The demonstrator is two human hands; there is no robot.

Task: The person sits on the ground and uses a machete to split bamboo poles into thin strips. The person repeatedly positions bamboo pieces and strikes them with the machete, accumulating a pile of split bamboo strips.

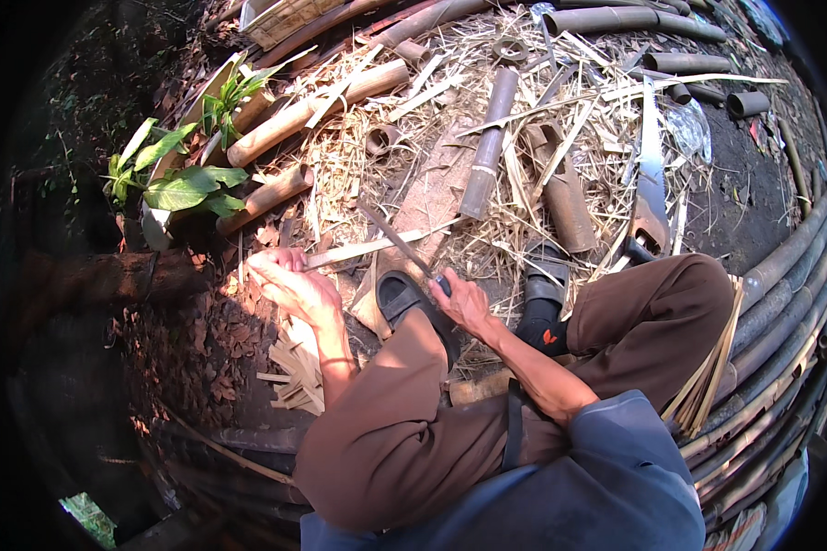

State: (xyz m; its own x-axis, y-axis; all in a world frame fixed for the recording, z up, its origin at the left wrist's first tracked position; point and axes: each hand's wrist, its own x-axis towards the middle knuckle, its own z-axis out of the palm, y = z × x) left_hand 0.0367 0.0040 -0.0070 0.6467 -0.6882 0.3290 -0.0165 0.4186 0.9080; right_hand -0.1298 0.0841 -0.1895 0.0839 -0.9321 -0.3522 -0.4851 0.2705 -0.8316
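Note:
My left hand (296, 286) is closed around the near end of a pale bamboo strip (381, 244), which points away to the right. In my right hand (465, 303) is the dark handle of a knife (397, 241). Its long narrow blade slants up to the left and crosses over the strip in this view; whether the two touch I cannot tell. Below my left forearm lies a pile of short split bamboo pieces (299, 367). My sandalled feet are on the ground just beyond my hands, beside a flat wooden board (432, 179).
A handsaw (651, 165) lies at the right among straw-like shavings (340, 197). Cut bamboo tubes (492, 138) are scattered ahead, with thicker bamboo poles (340, 101) at the far left by a leafy plant (179, 184). Long bamboo poles (790, 294) are stacked along my right side.

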